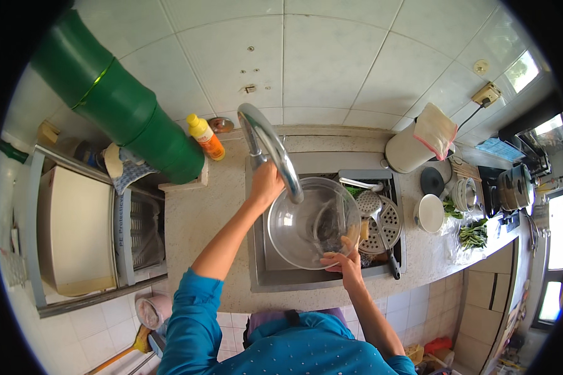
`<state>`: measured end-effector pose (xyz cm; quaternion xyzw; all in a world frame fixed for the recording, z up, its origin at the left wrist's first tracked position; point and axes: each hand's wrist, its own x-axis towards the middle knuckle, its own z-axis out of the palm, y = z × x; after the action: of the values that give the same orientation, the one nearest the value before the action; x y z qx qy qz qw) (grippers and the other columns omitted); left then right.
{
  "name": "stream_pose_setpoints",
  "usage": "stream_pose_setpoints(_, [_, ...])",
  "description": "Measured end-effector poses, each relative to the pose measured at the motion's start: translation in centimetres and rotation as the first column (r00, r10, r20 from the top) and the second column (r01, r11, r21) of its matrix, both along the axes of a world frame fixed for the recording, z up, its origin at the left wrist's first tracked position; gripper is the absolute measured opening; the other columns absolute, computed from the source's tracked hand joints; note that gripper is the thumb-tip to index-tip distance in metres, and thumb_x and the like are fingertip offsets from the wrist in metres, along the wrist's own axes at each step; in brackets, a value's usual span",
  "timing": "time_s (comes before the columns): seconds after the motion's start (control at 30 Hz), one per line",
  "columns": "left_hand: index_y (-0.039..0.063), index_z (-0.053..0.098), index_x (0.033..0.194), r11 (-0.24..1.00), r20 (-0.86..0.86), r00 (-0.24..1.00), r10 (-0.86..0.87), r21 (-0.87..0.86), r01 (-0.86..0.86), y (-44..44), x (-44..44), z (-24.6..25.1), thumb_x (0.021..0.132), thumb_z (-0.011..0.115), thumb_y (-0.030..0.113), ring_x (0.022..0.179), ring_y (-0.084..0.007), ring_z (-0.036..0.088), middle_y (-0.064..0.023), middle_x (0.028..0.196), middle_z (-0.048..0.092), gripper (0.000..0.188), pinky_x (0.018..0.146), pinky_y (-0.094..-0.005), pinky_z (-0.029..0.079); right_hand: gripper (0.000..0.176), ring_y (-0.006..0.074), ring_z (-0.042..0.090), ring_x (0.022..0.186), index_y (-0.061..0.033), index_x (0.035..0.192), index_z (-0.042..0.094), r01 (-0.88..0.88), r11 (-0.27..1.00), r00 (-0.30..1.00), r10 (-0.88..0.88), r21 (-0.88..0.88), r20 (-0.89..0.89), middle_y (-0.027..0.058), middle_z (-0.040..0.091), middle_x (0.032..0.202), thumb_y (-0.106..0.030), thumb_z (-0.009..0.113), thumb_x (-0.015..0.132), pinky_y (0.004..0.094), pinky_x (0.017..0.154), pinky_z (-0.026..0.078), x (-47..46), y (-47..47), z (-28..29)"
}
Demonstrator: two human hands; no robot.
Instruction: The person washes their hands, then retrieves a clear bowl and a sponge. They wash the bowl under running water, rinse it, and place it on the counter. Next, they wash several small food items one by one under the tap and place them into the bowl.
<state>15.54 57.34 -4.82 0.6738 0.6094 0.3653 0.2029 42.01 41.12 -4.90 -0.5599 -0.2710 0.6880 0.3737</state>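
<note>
A clear, see-through bowl is tilted over the steel sink, beneath the spout of a chrome faucet. My right hand grips the bowl's lower right rim, and its fingers partly show through the bowl. At the base of the faucet is my left hand, with its fingers around or against the handle; the spout partly hides them. Right of the bowl, a slotted skimmer with a black handle lies on a round perforated metal plate over a rack.
A yellow bottle stands behind the counter's left part, near tall green stacked containers. Right of the sink are a cream canister, a white bowl, leafy greens on plastic and a lidded pot.
</note>
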Motion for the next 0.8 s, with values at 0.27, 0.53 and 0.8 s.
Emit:
stream_pose_setpoints(0.27, [-0.006,0.042,0.119,0.977,-0.33,0.944,-0.016,-0.205,-0.056,9.0,0.2,-3.6,0.084,0.054,0.01,0.072,-0.0393,0.06,-0.0233,0.076,0.061,0.041,0.06,-0.0469,0.048,0.067,0.0266,0.067,0.076,-0.0012,0.138,0.021,-0.023,0.991,0.999,0.019,-0.135,-0.029,0.0172,0.064,0.088,-0.003,0.053,0.08,0.0308,0.056,0.056,-1.2,1.0,-1.9])
stream_pose_setpoints(0.53, [-0.003,0.047,0.108,0.994,-0.235,0.968,-0.094,-0.069,0.08,8.9,-0.7,-4.6,0.082,0.053,0.004,0.074,-0.0417,0.057,-0.023,0.077,0.059,0.028,0.063,-0.0488,0.046,0.062,0.0268,0.067,0.08,-0.0022,0.138,0.021,-0.078,0.976,0.996,0.085,-0.205,0.03,0.0198,0.065,0.092,-0.003,0.047,0.081,0.0299,0.059,0.056,-2.5,1.4,-2.3])
stream_pose_setpoints(0.8, [0.002,0.043,0.126,0.992,-0.556,0.822,-0.124,-0.08,0.096,8.5,-0.4,-3.3,0.078,0.058,0.005,0.089,-0.0296,0.059,-0.0158,0.103,0.057,0.05,0.063,-0.042,0.05,0.064,0.0285,0.067,0.081,-0.0011,0.138,0.022,-0.075,0.961,0.997,0.068,-0.267,-0.037,0.0208,0.064,0.094,-0.002,0.051,0.081,0.0316,0.058,0.056,-1.9,1.2,-2.9])
